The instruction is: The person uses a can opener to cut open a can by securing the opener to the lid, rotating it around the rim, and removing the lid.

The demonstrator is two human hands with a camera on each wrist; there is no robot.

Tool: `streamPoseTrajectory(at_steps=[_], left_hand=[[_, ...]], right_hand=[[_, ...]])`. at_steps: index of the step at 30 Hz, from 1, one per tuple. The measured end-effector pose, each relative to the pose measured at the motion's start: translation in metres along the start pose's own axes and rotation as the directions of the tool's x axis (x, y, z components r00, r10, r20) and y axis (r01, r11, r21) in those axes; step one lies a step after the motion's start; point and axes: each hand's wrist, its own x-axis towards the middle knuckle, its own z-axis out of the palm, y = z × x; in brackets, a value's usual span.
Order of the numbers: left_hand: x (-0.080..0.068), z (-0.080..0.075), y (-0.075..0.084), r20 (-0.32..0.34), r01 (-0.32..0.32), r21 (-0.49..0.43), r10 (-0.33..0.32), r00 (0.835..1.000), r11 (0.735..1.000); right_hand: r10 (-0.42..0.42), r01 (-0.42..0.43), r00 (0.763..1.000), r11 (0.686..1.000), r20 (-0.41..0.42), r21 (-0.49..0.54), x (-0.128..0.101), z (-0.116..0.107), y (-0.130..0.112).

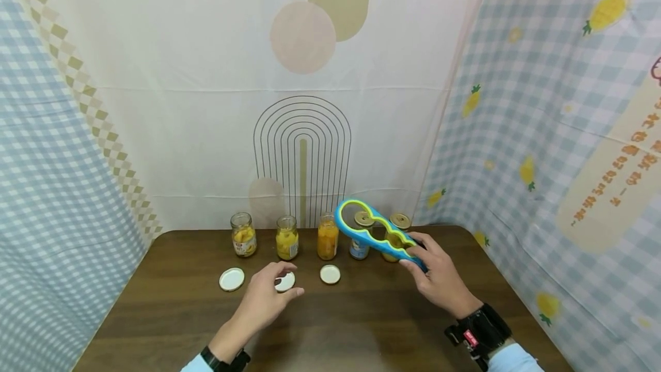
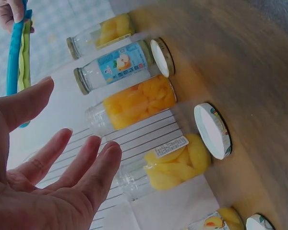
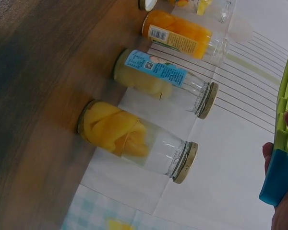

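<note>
We're holding the opener (image 1: 376,229) up in our right hand (image 1: 439,277), fingers curling round its near end, the blue-and-green tool slanting up and away to the left so that its big ring is hanging in front of the row of jars at the back of the counter (image 1: 361,326). In the head view the opener is crossing in front of the blue-label jar (image 1: 360,239) and the far-right jar (image 1: 396,234), both of them wearing gold lids. In the right wrist view we're seeing only a fingertip and the tool's edge (image 3: 284,158) at the frame's right side, with the two lidded jars well clear of it.

Our left hand (image 1: 268,298) is hovering low over the counter, fingers loosely spread and gripping nothing; its fingertips are lying right by the middle lid (image 1: 285,282), though we cannot tell whether they are touching it. The left wrist view is showing the palm open, fingers (image 2: 81,163) relaxed, with the opener (image 2: 17,62) off at the top left, well apart from this hand.

Three open jars of yellow fruit are standing in the row: the left jar (image 1: 243,235), the middle jar (image 1: 287,238) and the orange jar (image 1: 327,237). In front of them two more white lids are lying flat, the left lid (image 1: 232,279) and the right lid (image 1: 330,274).
</note>
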Motion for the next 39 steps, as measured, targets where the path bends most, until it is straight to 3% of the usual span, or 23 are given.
streamPoseTrajectory(at_steps=[10, 16, 19, 24, 29, 33, 39], left_hand=[[-0.001, 0.018, 0.001, 0.041, -0.014, -0.004, 0.014, 0.999, 1.000], [0.010, 0.030, 0.006, 0.074, -0.042, -0.006, 0.043, 0.996, 0.999], [0.021, 0.041, 0.010, 0.094, -0.058, -0.065, 0.064, 0.993, 0.996], [0.043, 0.064, 0.022, 0.183, -0.083, -0.164, 0.113, 0.977, 0.983], [0.071, 0.090, 0.038, 0.242, -0.035, -0.151, 0.072, 0.968, 0.988], [0.092, 0.108, 0.048, 0.232, 0.000, -0.153, 0.036, 0.972, 0.988], [0.116, 0.128, 0.052, 0.194, -0.017, -0.252, 0.068, 0.979, 0.968]], right_hand=[[-0.028, 0.029, 0.999, 1.000, -0.026, 0.011, 0.002, 0.000, 0.000], [-0.037, 0.038, 0.999, 0.999, -0.029, 0.010, 0.004, 0.001, 0.001], [-0.040, 0.040, 0.998, 0.999, -0.041, 0.010, 0.005, 0.001, 0.001], [-0.037, 0.037, 0.998, 0.999, -0.051, 0.004, 0.005, 0.001, 0.002], [-0.044, 0.046, 0.997, 0.999, -0.059, 0.019, 0.007, -0.001, 0.001], [-0.040, 0.043, 0.997, 0.998, -0.072, 0.036, 0.007, -0.005, 0.000], [-0.041, 0.042, 0.996, 0.999, -0.079, 0.008, 0.004, -0.005, 0.000]])
